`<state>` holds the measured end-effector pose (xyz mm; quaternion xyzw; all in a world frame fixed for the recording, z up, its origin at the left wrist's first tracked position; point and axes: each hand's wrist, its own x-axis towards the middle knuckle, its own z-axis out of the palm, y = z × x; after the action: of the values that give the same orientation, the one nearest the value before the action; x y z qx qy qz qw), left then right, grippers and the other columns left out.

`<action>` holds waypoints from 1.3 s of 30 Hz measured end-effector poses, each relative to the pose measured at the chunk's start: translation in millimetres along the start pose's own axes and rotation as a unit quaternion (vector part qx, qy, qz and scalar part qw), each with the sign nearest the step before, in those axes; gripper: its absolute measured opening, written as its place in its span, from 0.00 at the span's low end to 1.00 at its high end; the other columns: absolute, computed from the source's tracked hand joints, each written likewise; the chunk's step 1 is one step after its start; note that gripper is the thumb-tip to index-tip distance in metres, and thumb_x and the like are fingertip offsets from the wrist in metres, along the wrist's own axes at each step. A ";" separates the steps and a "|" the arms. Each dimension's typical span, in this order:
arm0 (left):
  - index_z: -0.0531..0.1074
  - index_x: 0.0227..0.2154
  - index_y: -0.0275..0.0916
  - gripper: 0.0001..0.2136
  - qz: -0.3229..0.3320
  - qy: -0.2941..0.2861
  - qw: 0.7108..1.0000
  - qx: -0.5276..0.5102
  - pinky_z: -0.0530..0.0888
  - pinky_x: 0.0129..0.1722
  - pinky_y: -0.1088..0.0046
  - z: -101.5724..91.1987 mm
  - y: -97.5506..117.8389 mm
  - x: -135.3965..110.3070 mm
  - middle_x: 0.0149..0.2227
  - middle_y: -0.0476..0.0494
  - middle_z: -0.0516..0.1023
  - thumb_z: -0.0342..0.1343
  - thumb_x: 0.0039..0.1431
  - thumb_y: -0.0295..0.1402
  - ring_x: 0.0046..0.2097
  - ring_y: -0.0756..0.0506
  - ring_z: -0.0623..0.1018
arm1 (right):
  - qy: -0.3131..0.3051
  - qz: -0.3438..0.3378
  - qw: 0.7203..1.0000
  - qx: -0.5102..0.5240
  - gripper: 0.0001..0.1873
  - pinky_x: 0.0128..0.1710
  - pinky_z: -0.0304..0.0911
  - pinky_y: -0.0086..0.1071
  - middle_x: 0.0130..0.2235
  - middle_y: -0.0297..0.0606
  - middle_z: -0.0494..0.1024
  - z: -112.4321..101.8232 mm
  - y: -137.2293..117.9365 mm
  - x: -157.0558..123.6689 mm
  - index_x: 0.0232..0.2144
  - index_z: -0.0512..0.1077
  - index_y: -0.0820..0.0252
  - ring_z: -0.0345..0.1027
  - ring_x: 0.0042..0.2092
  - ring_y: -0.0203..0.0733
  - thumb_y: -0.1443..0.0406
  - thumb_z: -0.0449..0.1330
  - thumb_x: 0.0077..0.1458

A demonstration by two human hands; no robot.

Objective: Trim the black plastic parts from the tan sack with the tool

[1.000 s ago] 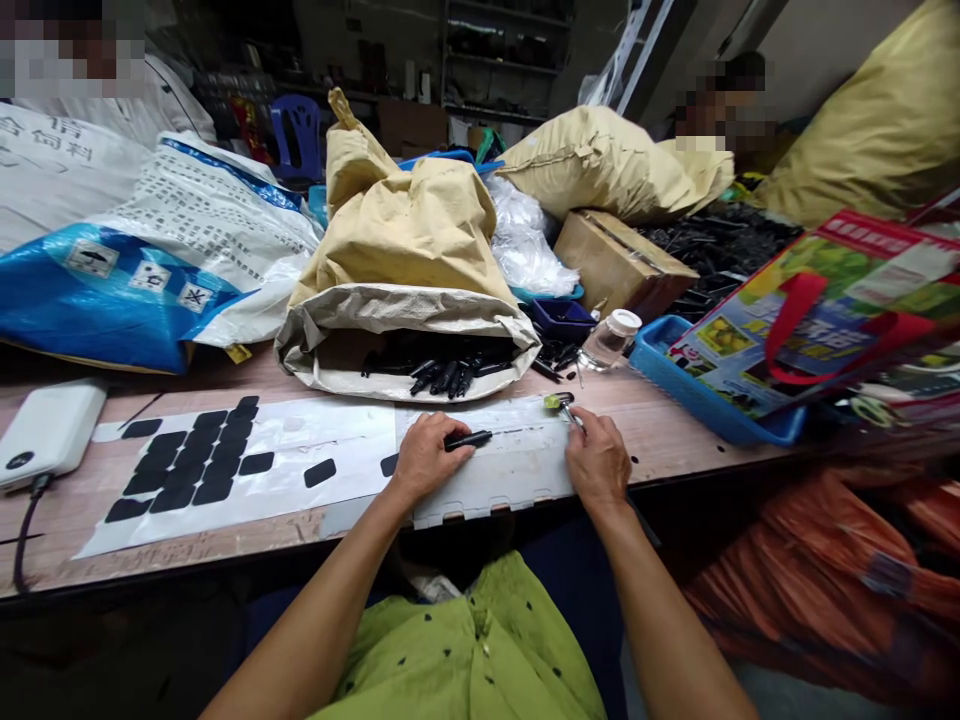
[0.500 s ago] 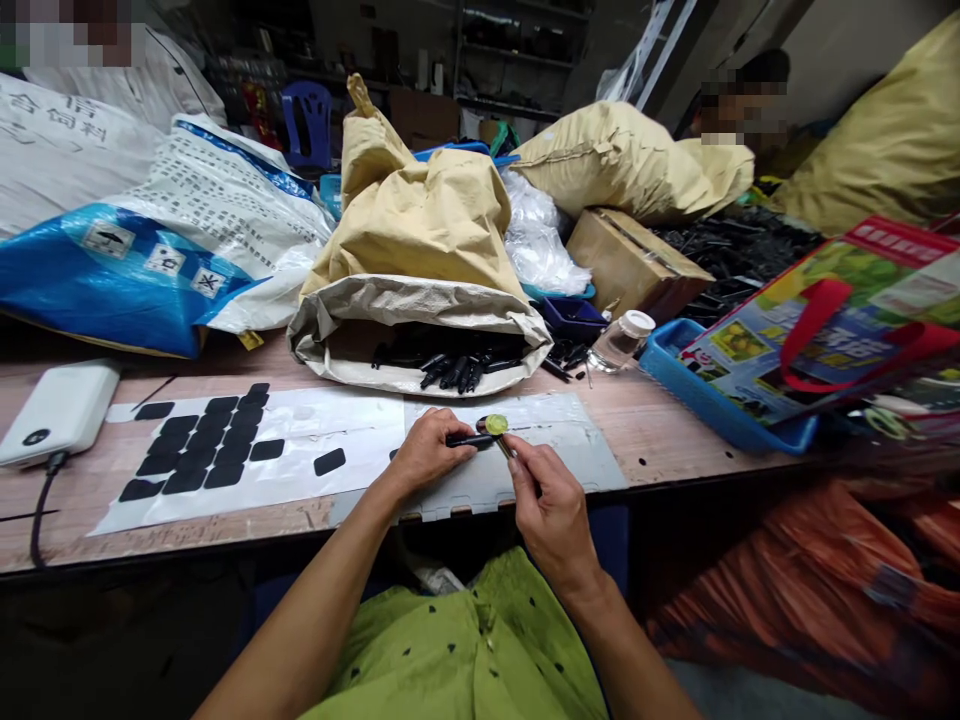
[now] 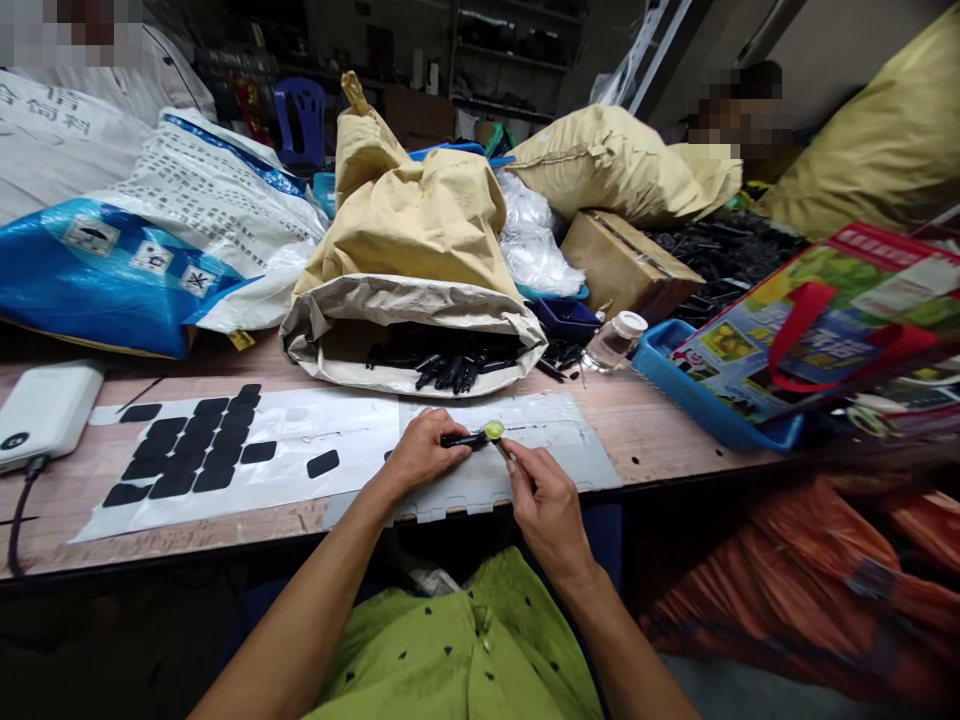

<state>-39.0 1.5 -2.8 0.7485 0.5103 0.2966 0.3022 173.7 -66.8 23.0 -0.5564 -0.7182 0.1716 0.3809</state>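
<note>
My left hand (image 3: 420, 452) is closed round a slim black plastic part (image 3: 463, 438) whose tip points right. My right hand (image 3: 544, 498) pinches a thin metal tool with a small green-yellow pad (image 3: 493, 430) at its end, and that pad touches the tip of the black part. Both hands hover over a grey-white sheet (image 3: 525, 455) at the front of the wooden table (image 3: 660, 425). Left of them lies a white backing sheet with several black rounded stickers (image 3: 191, 455). Behind the hands an open paper sack (image 3: 412, 300) shows more black parts (image 3: 450, 370).
A white power bank (image 3: 45, 410) with a cable sits far left. A small clear jar (image 3: 615, 340), a blue tray (image 3: 705, 405) with a printed bag, a cardboard box (image 3: 622, 262), and blue-white and tan sacks crowd the back. Two other people sit beyond the table.
My right hand came left from the table with the green-tipped tool and brought it to the tip of the black part. My left hand kept its grip and barely moved.
</note>
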 end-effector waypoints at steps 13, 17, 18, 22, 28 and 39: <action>0.84 0.39 0.42 0.10 0.005 -0.006 1.000 -0.006 0.69 0.44 0.65 -2.4 1.2 -0.8 0.34 0.43 0.77 0.60 0.62 0.37 0.42 0.41 0.74 | 0.090 0.120 0.943 -0.298 0.16 0.41 0.54 0.34 0.40 0.40 0.76 -30.7 94.0 49.3 0.50 0.80 0.55 0.64 0.41 0.43 0.68 0.59 0.61; 0.84 0.39 0.42 0.12 0.005 -0.013 1.000 -0.007 0.68 0.46 0.64 -2.6 0.9 -0.4 0.35 0.43 0.78 0.56 0.65 0.38 0.42 0.42 0.74 | 0.118 0.112 0.925 -0.344 0.16 0.39 0.50 0.35 0.41 0.41 0.76 -22.6 101.0 50.8 0.51 0.79 0.55 0.62 0.41 0.43 0.68 0.59 0.63; 0.84 0.39 0.42 0.12 0.006 -0.014 1.000 -0.007 0.68 0.46 0.63 -2.4 0.5 -0.1 0.35 0.43 0.78 0.55 0.66 0.39 0.42 0.42 0.74 | 0.123 0.110 0.922 -0.351 0.16 0.39 0.49 0.35 0.41 0.41 0.75 -20.9 100.0 50.2 0.51 0.79 0.55 0.62 0.41 0.43 0.68 0.59 0.63; 0.83 0.37 0.43 0.14 0.005 -0.011 1.000 0.000 0.68 0.47 0.63 -0.7 -0.7 1.6 0.35 0.44 0.78 0.52 0.68 0.39 0.43 0.42 0.73 | 0.127 0.107 0.918 -0.359 0.16 0.38 0.47 0.36 0.41 0.41 0.74 -18.6 97.1 47.7 0.51 0.78 0.54 0.60 0.41 0.43 0.67 0.59 0.63; 0.81 0.41 0.43 0.13 0.015 -0.048 0.998 -0.049 0.68 0.46 0.66 -4.0 38.2 -25.2 0.40 0.44 0.79 0.52 0.69 0.40 0.44 0.43 0.75 | 0.133 0.102 0.916 -0.364 0.16 0.37 0.46 0.36 0.41 0.41 0.74 -18.5 99.0 47.1 0.51 0.78 0.54 0.61 0.41 0.44 0.67 0.58 0.63; 0.78 0.44 0.44 0.12 -0.190 -0.233 0.950 0.077 0.72 0.44 0.61 69.8 15.1 -111.9 0.45 0.35 0.83 0.50 0.67 0.37 0.49 0.33 0.81 | 0.127 0.101 0.915 -0.370 0.16 0.37 0.47 0.36 0.42 0.41 0.74 -17.9 99.8 48.0 0.52 0.77 0.55 0.61 0.42 0.44 0.67 0.59 0.62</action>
<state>-11.5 -118.9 -51.4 0.7068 0.5798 0.0105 0.4051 249.3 6.8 -15.2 -0.7442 -0.6162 -0.1406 0.2162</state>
